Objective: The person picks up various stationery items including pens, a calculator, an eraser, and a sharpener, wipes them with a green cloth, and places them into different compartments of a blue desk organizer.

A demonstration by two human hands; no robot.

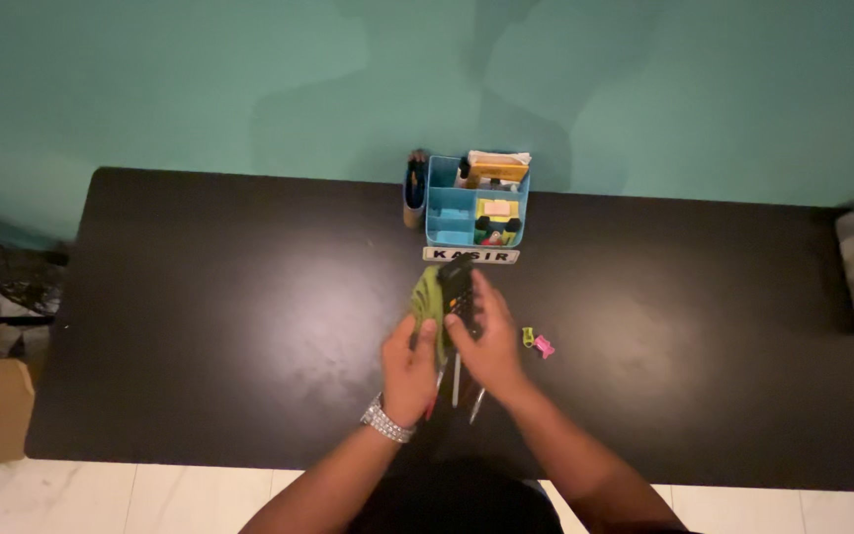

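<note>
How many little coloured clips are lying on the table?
2: a yellow-green clip and a pink clip, touching, just beside the right hand. Others may be hidden under the hands.

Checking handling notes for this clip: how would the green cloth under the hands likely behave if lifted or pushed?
The green cloth looks bunched and folded against the left hand, so it is probably floppy and would drape when lifted. It seems thin, so likely light. Pushed across the smooth black table, it would probably slide or crumple rather than roll; it does not look fragile.
</note>
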